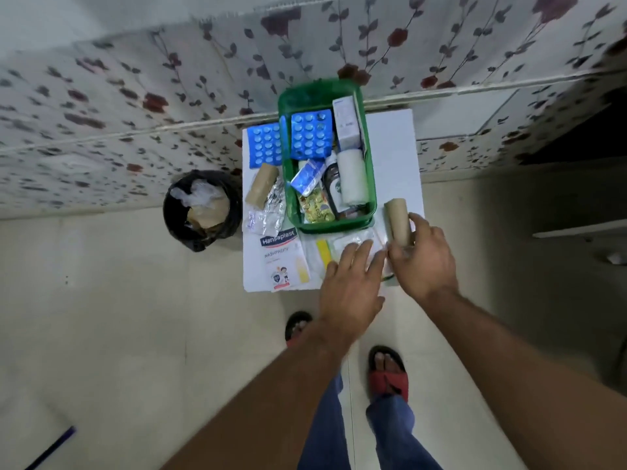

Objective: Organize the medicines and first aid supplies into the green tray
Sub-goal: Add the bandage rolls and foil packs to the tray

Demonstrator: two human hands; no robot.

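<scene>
The green tray [287, 184] stands on a small white table [393, 147]. It holds a blue blister pack [310, 135], a white box [346, 122], a white gauze roll [353, 176], a dark bottle [331, 188] and small packets. My right hand [424, 256] grips a tan bandage roll [397, 218] just right of the tray's near corner. My left hand [351, 283] lies flat, fingers apart, on clear plastic packets [342, 244] at the table's front. Left of the tray lie a second blue blister pack [265, 144], another tan roll [261, 184], foil strips [271, 208] and a Hansaplast box [283, 256].
A black bin [200, 208] lined with a bag stands on the floor left of the table. A flowered cloth [135, 96] covers the furniture behind. My feet in sandals [388, 371] are below the table's front edge.
</scene>
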